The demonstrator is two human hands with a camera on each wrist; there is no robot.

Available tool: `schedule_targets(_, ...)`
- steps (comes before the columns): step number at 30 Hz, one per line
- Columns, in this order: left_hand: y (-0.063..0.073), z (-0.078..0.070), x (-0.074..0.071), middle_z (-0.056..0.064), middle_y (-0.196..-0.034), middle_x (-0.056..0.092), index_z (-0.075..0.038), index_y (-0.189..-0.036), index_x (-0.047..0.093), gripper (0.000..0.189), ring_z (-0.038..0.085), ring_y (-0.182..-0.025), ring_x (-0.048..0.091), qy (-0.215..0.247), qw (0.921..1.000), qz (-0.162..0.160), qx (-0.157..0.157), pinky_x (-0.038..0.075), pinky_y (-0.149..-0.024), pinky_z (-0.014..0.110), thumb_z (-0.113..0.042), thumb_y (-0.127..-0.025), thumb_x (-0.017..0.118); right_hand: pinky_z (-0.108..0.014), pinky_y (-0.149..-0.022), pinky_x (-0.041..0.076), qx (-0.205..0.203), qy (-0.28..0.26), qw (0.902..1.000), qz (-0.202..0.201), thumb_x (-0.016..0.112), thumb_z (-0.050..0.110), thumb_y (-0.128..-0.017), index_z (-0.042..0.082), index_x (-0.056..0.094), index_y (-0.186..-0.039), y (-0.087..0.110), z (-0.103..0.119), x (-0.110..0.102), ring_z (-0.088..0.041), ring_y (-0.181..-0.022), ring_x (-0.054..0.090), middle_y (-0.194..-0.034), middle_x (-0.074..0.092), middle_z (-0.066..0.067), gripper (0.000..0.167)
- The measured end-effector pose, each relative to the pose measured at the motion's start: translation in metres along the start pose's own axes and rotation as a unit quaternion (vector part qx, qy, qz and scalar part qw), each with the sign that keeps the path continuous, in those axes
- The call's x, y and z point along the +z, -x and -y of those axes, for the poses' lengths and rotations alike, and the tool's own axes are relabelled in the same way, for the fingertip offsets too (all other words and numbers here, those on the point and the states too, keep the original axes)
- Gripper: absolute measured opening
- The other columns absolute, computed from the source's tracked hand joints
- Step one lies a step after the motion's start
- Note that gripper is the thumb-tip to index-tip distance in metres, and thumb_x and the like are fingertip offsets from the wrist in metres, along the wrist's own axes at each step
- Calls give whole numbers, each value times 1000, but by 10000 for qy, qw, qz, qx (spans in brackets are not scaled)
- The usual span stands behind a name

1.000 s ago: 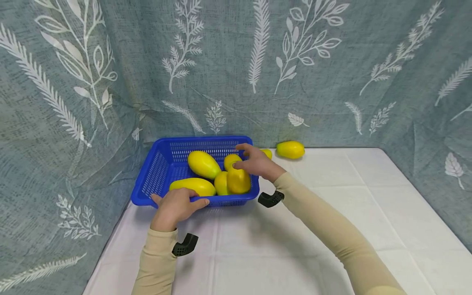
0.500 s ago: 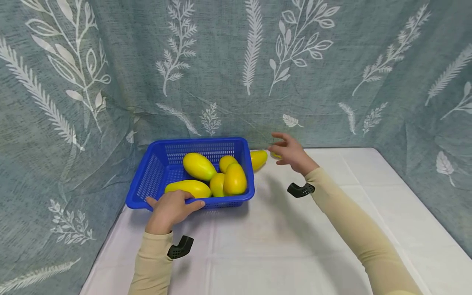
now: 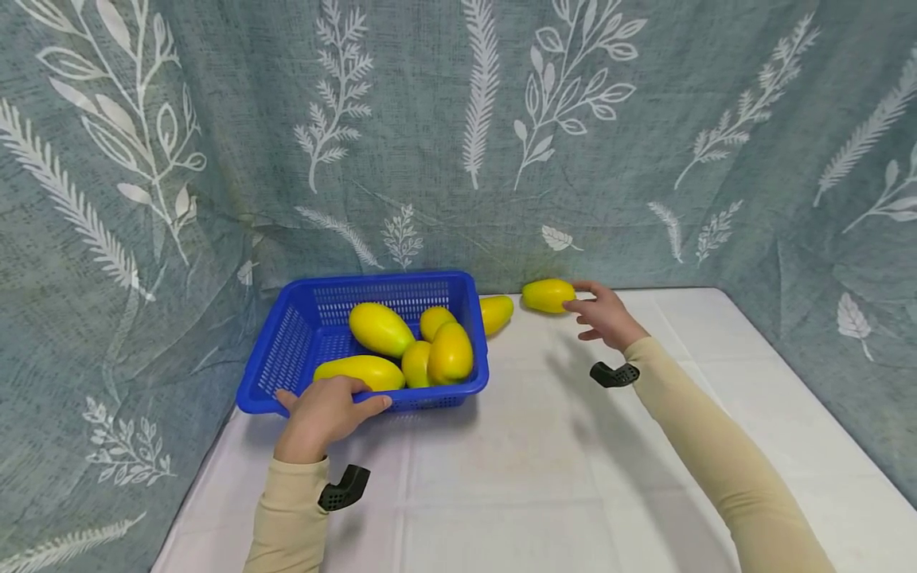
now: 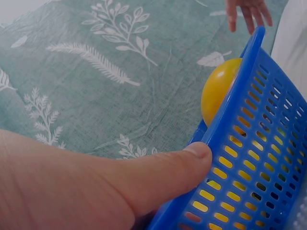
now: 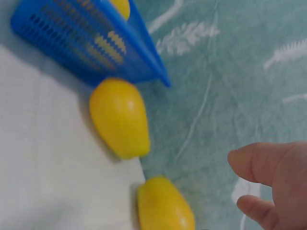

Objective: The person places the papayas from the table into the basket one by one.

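Basket [image 3: 286, 342] gripped by left hand [image 3: 319, 414]; right of it, right hand [image 3: 609, 315], fingers spread at farther yellow fruit [image 3: 546, 295], contact unclear: likely reaching, needing closure next.

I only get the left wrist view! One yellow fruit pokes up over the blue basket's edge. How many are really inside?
Observer: From the head view I count five yellow fruits in the blue basket.
Operator: Wow! Are any outside it?
Observer: Two, both to its right on the white table: a nearer fruit and a farther fruit.
Operator: And what's that hand at the top of my picture next to?
Observer: That's the right hand, at the right end of the farther fruit.
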State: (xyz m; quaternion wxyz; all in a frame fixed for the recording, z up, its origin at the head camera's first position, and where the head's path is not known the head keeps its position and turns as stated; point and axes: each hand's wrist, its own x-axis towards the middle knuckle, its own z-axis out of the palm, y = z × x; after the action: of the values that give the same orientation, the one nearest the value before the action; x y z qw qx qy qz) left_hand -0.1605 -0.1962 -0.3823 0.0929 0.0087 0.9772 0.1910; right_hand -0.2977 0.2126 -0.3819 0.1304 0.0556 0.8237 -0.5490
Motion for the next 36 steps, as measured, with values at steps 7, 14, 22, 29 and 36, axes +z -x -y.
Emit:
schedule_targets(7, 0, 2, 0, 21, -135, 66, -8, -129, 70, 59, 57, -136, 46, 12, 10000, -10, -7, 3, -99, 94, -54, -94, 65, -58, -113, 45, 400, -604, 9969, 295, 51, 25, -107, 13, 13, -165, -23, -7, 12, -48, -149, 34, -169, 21, -21, 71)
schedule_targets(14, 1, 3, 1, 19, -134, 68, -9, -127, 72, 56, 56, -135, 48, -10, 10000, -46, -53, 4, -100, 94, -54, -94, 66, -59, -114, 43, 756, -1071, 9884, 767, 52, 26, -106, 13, 11, -165, -48, 5, 57, -49, -150, 31, -169, 13, -26, 73)
schedule_targets(22, 1, 1, 3, 16, -126, 72, -12, -121, 75, 49, 54, -131, 52, 24, 9998, -208, 7, 3, -100, 94, -51, -93, 68, -63, -111, 45, 896, -731, 9901, 794, 58, 30, -103, 13, 19, -164, -65, 20, 96, -56, -147, 32, -170, 15, -22, 74)
schedule_targets(29, 1, 1, 4, 12, -114, 77, -14, -116, 78, 44, 52, -126, 57, 33, 9996, -272, 12, 3, -100, 94, -50, -92, 70, -62, -107, 49, 845, -245, 9942, 617, 61, 32, -101, 14, 22, -163, -75, 22, 108, -53, -140, 44, -167, 27, -20, 76)
schedule_targets(36, 2, 5, 4, 9, -108, 78, -15, -114, 79, 41, 49, -125, 59, 69, 9992, -400, -5, 4, -100, 94, -49, -91, 71, -61, -101, 53, 553, -133, 9967, 583, 62, 26, -99, 15, 26, -161, -81, 20, 120, -48, -129, 55, -157, 41, -24, 72)
